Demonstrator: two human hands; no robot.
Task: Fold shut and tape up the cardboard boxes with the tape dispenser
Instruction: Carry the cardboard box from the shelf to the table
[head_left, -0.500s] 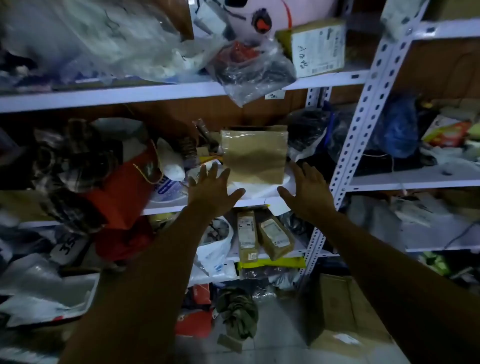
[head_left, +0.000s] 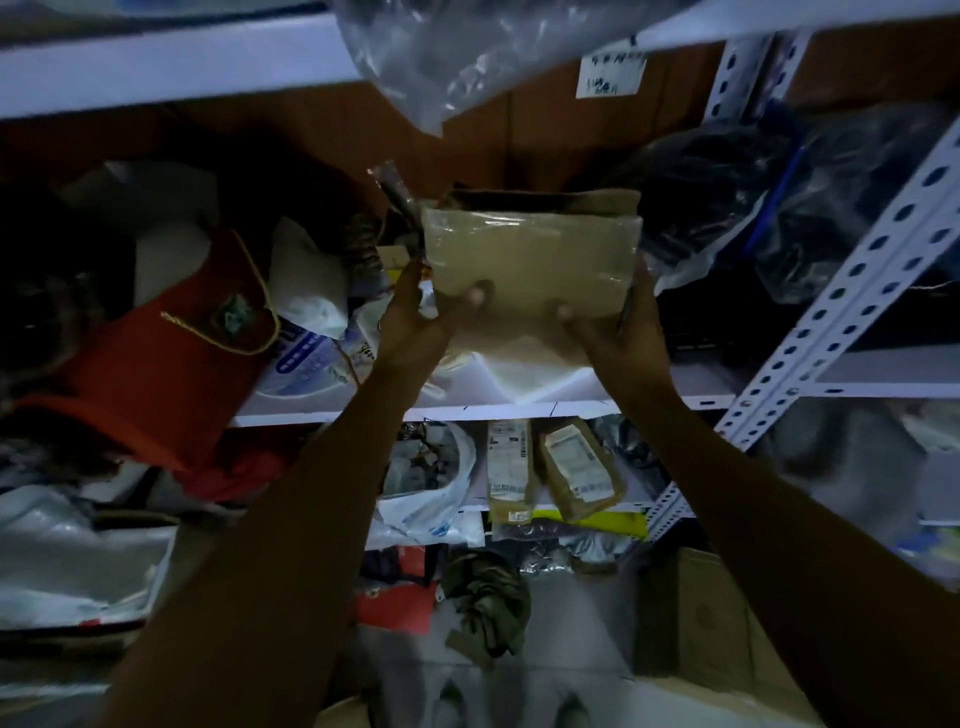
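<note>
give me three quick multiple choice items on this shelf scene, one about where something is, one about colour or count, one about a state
1. Where is the taped cardboard box?
A. on the floor
B. at the middle shelf, between both hands
C. on the top shelf

2. What colour is the cloth bag left of the box?
A. red
B. yellow
C. blue

3. How are the hands on the box?
A. only the left hand touches it
B. both hover clear of it
C. both grip it

Key:
1 B: the box sits level with the middle shelf, held there.
2 A: the bag is red with a gold cord edge.
3 C: the left hand and right hand each have a thumb on the front and fingers round a side.
</note>
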